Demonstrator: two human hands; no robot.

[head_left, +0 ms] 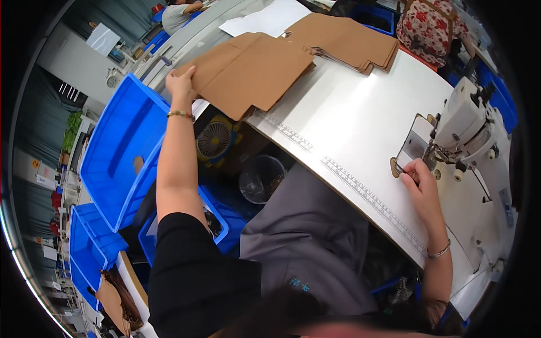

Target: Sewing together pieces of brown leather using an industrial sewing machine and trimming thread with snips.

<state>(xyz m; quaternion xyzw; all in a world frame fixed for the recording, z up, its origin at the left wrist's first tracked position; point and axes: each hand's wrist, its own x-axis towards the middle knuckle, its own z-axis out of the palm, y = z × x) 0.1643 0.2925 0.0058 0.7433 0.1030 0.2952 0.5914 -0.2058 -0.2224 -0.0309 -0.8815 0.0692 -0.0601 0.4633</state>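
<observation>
At the far left of the table, my left hand grips the edge of a flat brown cardboard piece with a notched corner. Part of that piece sticks out past the table edge. A stack of similar brown cardboard pieces lies beside it, farther back. On the right, my right hand is closed in a pinch next to the needle area of a white sewing machine. Something small and dark shows at its fingertips, too small to name. A shiny metal plate is set in the tabletop just beyond those fingers.
Printed ruler scales run along the near edge of the white table. Blue bins stand at the left. A yellow-and-blue fan and a clear round container sit below the table edge. White paper lies at the back; other people sit beyond.
</observation>
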